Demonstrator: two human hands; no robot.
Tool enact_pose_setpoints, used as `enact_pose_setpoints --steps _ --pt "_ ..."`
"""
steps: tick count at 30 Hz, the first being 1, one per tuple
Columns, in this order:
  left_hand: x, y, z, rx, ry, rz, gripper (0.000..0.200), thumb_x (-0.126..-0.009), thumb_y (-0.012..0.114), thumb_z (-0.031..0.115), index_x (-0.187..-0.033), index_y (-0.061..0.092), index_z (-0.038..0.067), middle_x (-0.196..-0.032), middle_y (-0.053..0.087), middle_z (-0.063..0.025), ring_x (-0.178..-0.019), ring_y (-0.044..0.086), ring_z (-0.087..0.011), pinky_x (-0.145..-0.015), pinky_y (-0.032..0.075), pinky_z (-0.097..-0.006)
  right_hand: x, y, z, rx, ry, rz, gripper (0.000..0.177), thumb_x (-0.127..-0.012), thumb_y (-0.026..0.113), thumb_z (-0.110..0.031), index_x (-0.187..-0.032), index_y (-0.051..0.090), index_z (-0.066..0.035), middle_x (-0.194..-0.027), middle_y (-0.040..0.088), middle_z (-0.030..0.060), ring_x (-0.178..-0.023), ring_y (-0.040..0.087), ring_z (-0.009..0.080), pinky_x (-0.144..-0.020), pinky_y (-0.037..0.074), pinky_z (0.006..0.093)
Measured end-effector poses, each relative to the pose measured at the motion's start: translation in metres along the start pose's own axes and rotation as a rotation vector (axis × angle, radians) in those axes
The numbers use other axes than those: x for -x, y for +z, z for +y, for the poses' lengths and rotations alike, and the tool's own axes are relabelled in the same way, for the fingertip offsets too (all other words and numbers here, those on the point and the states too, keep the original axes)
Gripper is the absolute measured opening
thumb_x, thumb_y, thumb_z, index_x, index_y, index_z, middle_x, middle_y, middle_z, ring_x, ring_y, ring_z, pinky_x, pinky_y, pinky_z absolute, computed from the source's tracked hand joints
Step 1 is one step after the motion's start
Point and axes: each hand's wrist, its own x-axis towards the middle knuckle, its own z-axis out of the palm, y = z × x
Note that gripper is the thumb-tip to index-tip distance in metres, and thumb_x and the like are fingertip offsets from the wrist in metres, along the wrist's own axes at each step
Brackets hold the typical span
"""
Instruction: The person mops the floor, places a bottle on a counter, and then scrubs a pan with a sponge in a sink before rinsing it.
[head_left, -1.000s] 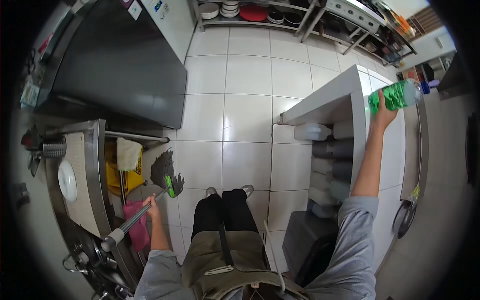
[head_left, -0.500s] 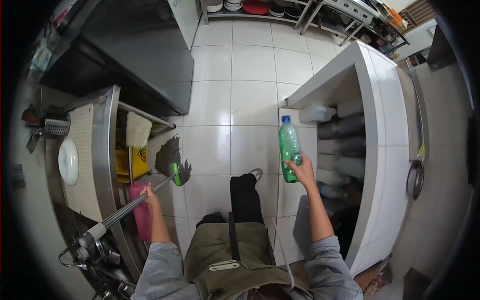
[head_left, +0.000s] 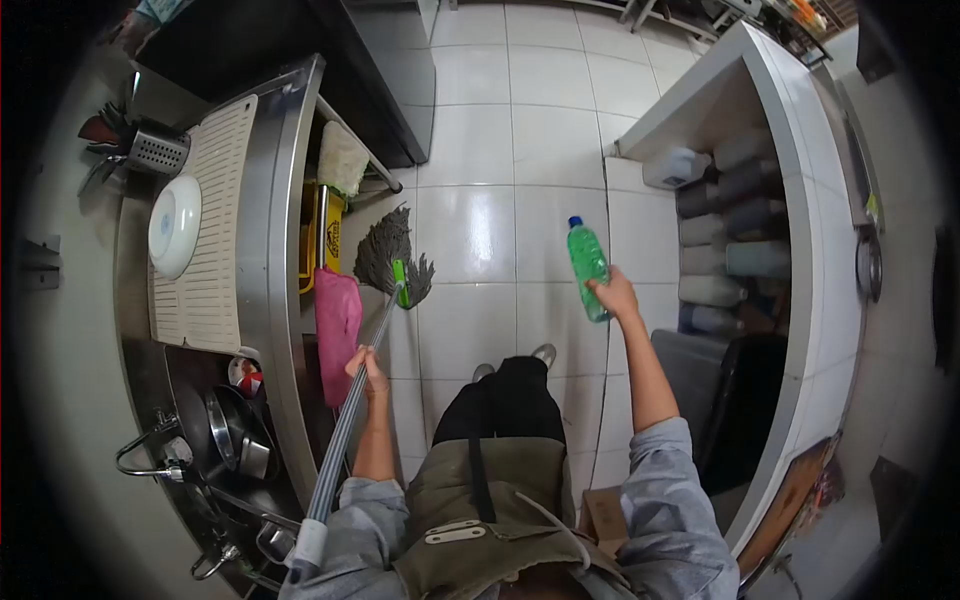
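Note:
My left hand (head_left: 370, 368) is closed around the grey pole of a mop (head_left: 385, 250). The mop's grey strands and green clamp rest on the tiled floor, and its pole slants back toward me past my left forearm. In my right hand (head_left: 614, 294) is a green plastic bottle (head_left: 588, 262) with a blue cap, gripped near its base and held over the floor. A pink cloth (head_left: 337, 325) hangs from the counter edge beside my left hand.
On the left, a steel counter holds a white plate (head_left: 175, 228), a utensil holder (head_left: 158, 147) and a sink with pans (head_left: 232, 430). A yellow bucket (head_left: 328, 235) stands beneath. On the right, a tiled shelf (head_left: 790, 130) stores several bottles (head_left: 712, 290).
The view has shifted forward along the aisle. The mop pole has swung to a steeper angle, closer to my left arm. The bottle is still in my right hand.

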Motion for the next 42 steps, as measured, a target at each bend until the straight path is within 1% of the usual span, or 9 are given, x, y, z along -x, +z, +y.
enact_pose_setpoints --steps 8,14,22,27,30,32,34,39,42 --pt "0.020 -0.018 0.005 0.036 0.027 -0.084 0.026 -0.078 0.049 0.007 -0.055 0.037 -0.001 -0.051 0.034 -0.0020 -0.048 0.033 -0.0095 -0.045 0.024 -0.0259 0.069 0.002 0.051 0.183 0.151 0.151 0.056 -0.068 0.061 -0.037 -0.112 0.049 -0.004 -0.091 0.062 0.0219 -0.087 0.060 0.0365 -0.075 0.047 0.0456" --pt "0.035 -0.009 0.006 0.016 0.062 -0.118 0.025 -0.077 0.049 0.005 -0.055 0.039 -0.001 -0.053 0.036 -0.0014 -0.051 0.035 -0.0096 -0.047 0.026 -0.0253 0.140 0.061 0.088 0.006 0.059 0.101 0.050 -0.069 0.064 -0.033 -0.107 0.049 -0.004 -0.080 0.062 0.0222 -0.078 0.060 0.0396 -0.068 0.047 0.0471" --pt "0.067 -0.002 0.017 -0.029 0.037 -0.208 0.020 -0.076 0.051 0.004 -0.058 0.045 -0.002 -0.057 0.043 -0.0033 -0.055 0.039 -0.0101 -0.050 0.030 -0.0254 0.240 0.036 0.109 -0.199 0.075 0.186 0.044 -0.071 0.063 -0.030 -0.104 0.048 -0.005 -0.080 0.061 0.0222 -0.077 0.059 0.0400 -0.067 0.046 0.0473" --pt "0.096 -0.006 -0.010 -0.034 0.074 -0.228 0.011 -0.080 0.055 0.001 -0.070 0.050 -0.001 -0.077 0.057 -0.0100 -0.069 0.053 -0.0148 -0.065 0.045 -0.0267 0.318 0.004 0.161 -0.145 -0.006 0.164 0.041 -0.072 0.062 -0.031 -0.101 0.049 -0.005 -0.082 0.060 0.0212 -0.078 0.058 0.0399 -0.067 0.045 0.0470" --pt "0.121 -0.011 -0.009 -0.009 0.108 -0.246 0.009 -0.083 0.056 0.008 -0.081 0.054 -0.001 -0.089 0.060 -0.0105 -0.081 0.054 -0.0167 -0.078 0.044 -0.0282 0.359 0.006 0.175 -0.272 -0.076 0.193 0.044 -0.072 0.064 -0.031 -0.103 0.049 -0.005 -0.082 0.060 0.0194 -0.078 0.059 0.0388 -0.066 0.046 0.0453" --pt "0.140 -0.013 -0.007 0.047 0.051 -0.208 0.010 -0.083 0.057 0.007 -0.088 0.053 0.000 -0.092 0.058 -0.0116 -0.083 0.054 -0.0177 -0.080 0.043 -0.0289 0.378 0.021 0.181 -0.421 -0.160 0.299 0.046 -0.071 0.066 -0.031 -0.104 0.049 -0.004 -0.082 0.060 0.0192 -0.077 0.058 0.0384 -0.066 0.046 0.0434" --pt "0.155 -0.018 -0.003 -0.012 0.267 -0.240 0.012 -0.078 0.062 0.001 -0.084 0.052 0.002 -0.103 0.055 -0.0181 -0.089 0.053 -0.0216 -0.080 0.046 -0.0313 0.395 0.024 0.180 -0.586 -0.279 0.423 0.049 -0.070 0.068 -0.031 -0.106 0.049 -0.002 -0.083 0.059 0.0179 -0.077 0.059 0.0361 -0.067 0.047 0.0390" --pt "0.185 -0.010 -0.007 0.026 0.240 -0.591 0.013 -0.081 0.062 0.005 -0.084 0.050 0.002 -0.080 0.052 -0.0078 -0.072 0.050 -0.0158 -0.067 0.045 -0.0295 0.461 -0.037 0.155 -1.019 -0.299 0.677 0.049 -0.072 0.070 -0.022 -0.109 0.047 -0.002 -0.092 0.058 0.0130 -0.087 0.058 0.0213 -0.076 0.045 0.0320" --pt "0.187 -0.012 0.008 -0.126 0.189 -0.802 0.013 -0.081 0.062 0.005 -0.084 0.050 0.002 -0.080 0.052 -0.0075 -0.072 0.050 -0.0155 -0.067 0.045 -0.0293 0.485 -0.068 0.177 -0.951 -0.310 0.980 0.051 -0.072 0.070 -0.022 -0.111 0.044 -0.001 -0.096 0.056 0.0139 -0.090 0.057 0.0205 -0.078 0.044 0.0317"
